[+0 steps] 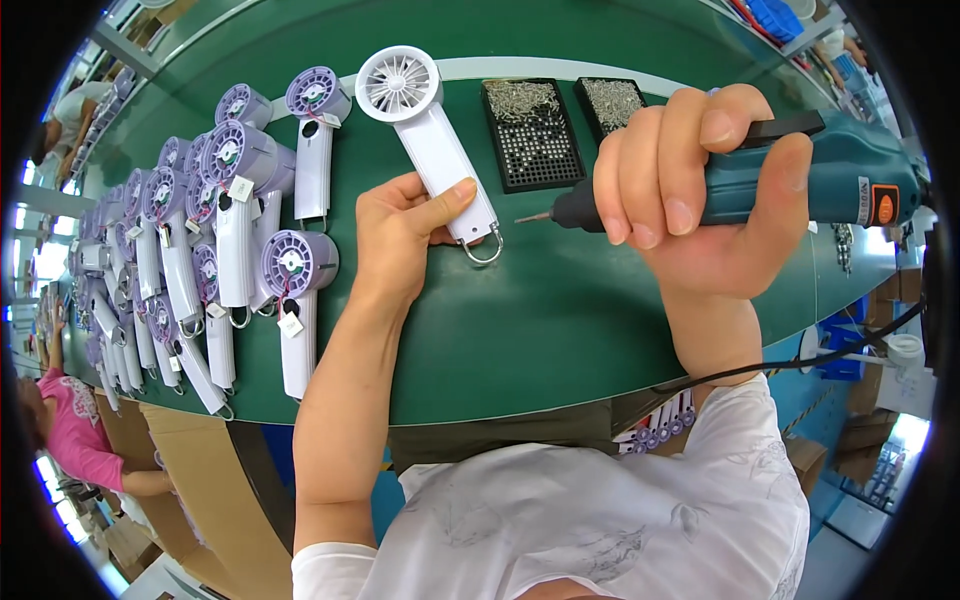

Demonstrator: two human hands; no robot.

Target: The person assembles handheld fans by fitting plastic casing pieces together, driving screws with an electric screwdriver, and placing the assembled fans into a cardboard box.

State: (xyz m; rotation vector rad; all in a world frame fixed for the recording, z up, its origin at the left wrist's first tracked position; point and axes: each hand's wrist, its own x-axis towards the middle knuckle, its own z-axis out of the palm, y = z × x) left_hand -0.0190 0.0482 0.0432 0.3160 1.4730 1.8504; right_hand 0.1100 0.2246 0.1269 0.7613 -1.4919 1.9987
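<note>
My left hand (pixel 395 230) is closed around the lower handle of a white handheld fan (pixel 430 140), thumb on top. The fan's round grille points away from me, and a metal loop (pixel 485 250) hangs from its near end. In my right hand (pixel 690 170) is a teal electric screwdriver (pixel 840 175), held level above the table. Its thin bit points left, toward the fan's handle end, and does not touch it. Beyond the bit lies a black perforated screw tray (pixel 535 150) with small screws heaped at its far end.
A second screw tray (pixel 612 105) sits partly behind my right hand. Many lilac-and-white fans (pixel 230 190) crowd the left of the green table (pixel 500 340). The screwdriver's black cable (pixel 800 360) runs off at the right. Another person in pink (pixel 80 425) is at the left.
</note>
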